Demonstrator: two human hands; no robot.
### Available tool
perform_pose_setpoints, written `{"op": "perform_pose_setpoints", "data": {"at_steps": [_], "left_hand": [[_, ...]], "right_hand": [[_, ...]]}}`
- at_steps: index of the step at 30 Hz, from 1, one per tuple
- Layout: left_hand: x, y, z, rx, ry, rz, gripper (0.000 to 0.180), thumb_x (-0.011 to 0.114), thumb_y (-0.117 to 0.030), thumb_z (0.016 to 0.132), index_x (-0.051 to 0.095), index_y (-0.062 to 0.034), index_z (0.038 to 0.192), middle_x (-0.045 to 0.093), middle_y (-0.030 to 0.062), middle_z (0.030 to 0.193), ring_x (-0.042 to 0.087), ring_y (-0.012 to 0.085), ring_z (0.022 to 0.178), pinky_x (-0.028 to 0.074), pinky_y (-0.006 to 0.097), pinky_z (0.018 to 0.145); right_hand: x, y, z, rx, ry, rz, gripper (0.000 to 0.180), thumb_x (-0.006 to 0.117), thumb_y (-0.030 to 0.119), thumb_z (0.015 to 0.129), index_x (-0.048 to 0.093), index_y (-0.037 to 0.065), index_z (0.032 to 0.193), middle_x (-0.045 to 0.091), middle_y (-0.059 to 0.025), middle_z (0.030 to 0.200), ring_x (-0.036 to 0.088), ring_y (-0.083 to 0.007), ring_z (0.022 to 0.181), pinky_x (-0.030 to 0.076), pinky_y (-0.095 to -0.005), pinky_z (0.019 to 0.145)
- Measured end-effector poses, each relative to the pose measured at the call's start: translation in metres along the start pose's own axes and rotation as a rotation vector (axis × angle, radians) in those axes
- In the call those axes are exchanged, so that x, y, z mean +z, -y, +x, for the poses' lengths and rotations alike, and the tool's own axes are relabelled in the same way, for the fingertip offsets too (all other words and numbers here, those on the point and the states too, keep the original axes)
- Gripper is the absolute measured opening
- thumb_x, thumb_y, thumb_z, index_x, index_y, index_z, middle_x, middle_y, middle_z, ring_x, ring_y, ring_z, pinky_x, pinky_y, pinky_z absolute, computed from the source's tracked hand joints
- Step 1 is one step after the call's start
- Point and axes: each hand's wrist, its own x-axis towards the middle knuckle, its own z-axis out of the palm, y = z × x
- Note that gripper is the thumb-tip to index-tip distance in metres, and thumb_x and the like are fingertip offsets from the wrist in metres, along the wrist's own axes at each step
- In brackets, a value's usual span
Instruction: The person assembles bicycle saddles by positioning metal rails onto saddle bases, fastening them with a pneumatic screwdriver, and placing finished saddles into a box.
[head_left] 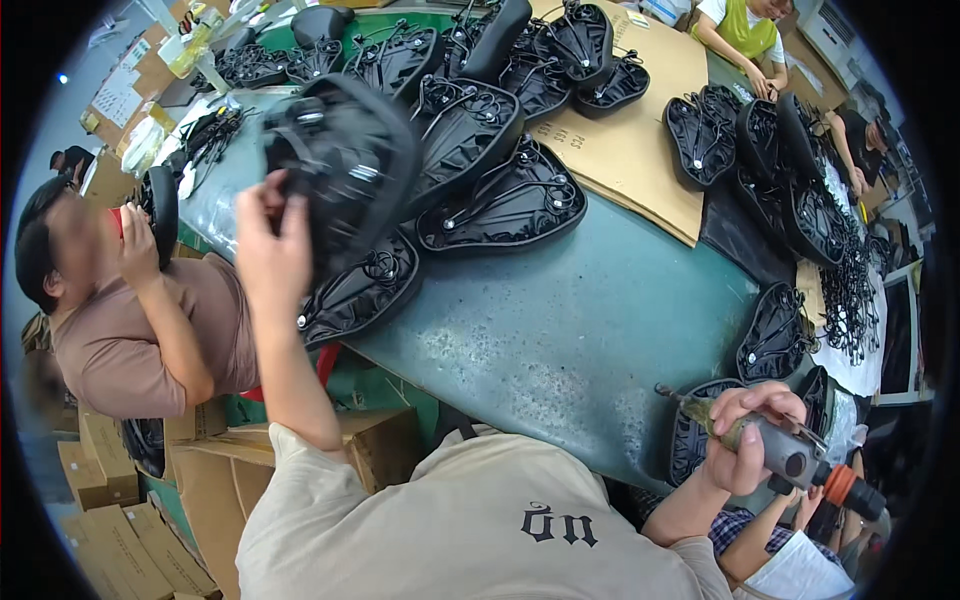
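Observation:
My left hand [275, 240] is raised at the left, its fingers closed on the edge of a black bicycle saddle [350, 165] that is smeared by motion. Below and beside it, other black saddles lie underside up on the green table, among them one with metal rails [505, 210] and one nearer me [365, 290]. At the right, my right hand [750, 435] wraps round a grey power tool [795, 458] with an orange collar and a thin tip pointing left. Beneath the tool's tip a further saddle [690, 440] lies at the table's edge.
The green tabletop [530, 310] runs across the middle, with flat cardboard [640, 130] on it. More saddles [705, 135] are heaped at the right, near black metal parts [850, 300]. A co-worker [160, 320] sits close at the left; others work around the table. Cardboard boxes [110, 540] stand lower left.

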Motion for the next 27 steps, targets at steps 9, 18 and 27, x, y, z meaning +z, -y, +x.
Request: {"op": "perform_pose_setpoints", "data": {"at_steps": [9, 18, 27], "left_hand": [[0.032, 0.320, 0.014, -0.266, 0.050, 0.369, 0.042, 0.078, -0.028, 0.091, 0.061, 0.0030, 0.112, 0.070, 0.0207, 0.104, 0.068, 0.0363, 0.097, 0.053, 0.044, 0.088], [0.067, 0.096, 0.002, 0.173, -0.231, 0.536, 0.051, 0.075, -0.028, 0.091, 0.060, 0.0066, 0.126, 0.064, 0.0262, 0.121, 0.063, 0.0426, 0.109, 0.050, 0.050, 0.098], [0.013, -0.220, -0.066, 0.758, 0.002, -1.228, 0.014, 0.069, -0.009, 0.090, 0.064, -0.0001, 0.099, 0.066, 0.0125, 0.092, 0.064, 0.0269, 0.071, 0.054, 0.035, 0.063]], "right_hand": [[0.004, 0.000, -0.005, 0.069, -0.060, 0.058, 0.040, 0.065, 0.005, 0.090, 0.048, 0.001, 0.126, 0.054, -0.0188, 0.103, 0.059, -0.0193, 0.062, 0.053, -0.0389, 0.062], [-0.009, 0.023, -0.016, 0.037, -0.202, -0.115, 0.042, 0.068, 0.005, 0.090, 0.049, 0.002, 0.128, 0.061, -0.0195, 0.102, 0.063, -0.0196, 0.068, 0.056, -0.0387, 0.065], [-0.017, 0.082, -0.029, -0.043, -0.367, -0.422, 0.047, 0.066, 0.001, 0.089, 0.048, 0.000, 0.132, 0.063, -0.0213, 0.102, 0.064, -0.0202, 0.066, 0.056, -0.0363, 0.064]]}}
